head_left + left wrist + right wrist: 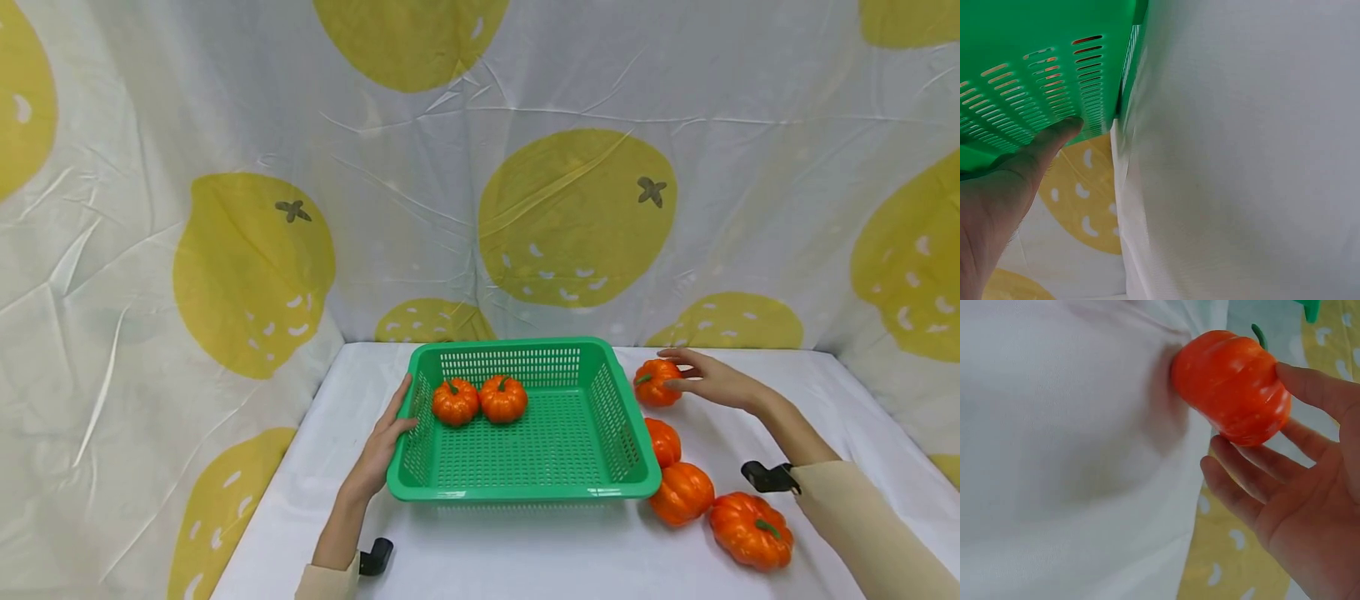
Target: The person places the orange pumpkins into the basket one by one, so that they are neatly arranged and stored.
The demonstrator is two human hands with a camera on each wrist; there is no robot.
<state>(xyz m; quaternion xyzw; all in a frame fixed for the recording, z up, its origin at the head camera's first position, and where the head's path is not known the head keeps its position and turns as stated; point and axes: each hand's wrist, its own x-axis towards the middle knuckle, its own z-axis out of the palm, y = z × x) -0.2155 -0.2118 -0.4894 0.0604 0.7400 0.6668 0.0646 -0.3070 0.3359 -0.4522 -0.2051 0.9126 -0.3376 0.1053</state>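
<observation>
A green plastic basket (525,493) stands in the middle of the table with two small orange pumpkins, one (455,402) beside the other (503,399), at its left inside. My left hand (382,446) holds its left rim, thumb over the edge; in the left wrist view a finger lies along the slotted outer wall (1054,81). Right of the basket, my right hand (708,379) has thumb and fingertips around another orange pumpkin (1232,387) with a green stem. The thumb tip is at its side, one finger passes behind it, and the other fingers are spread below.
Nearer to me on the right are three more pumpkins: one partly hidden by the basket rim (664,442), a larger one (682,493) and a ribbed one (752,531). The white table (525,550) meets lemon-printed cloth (405,208) at the back and sides.
</observation>
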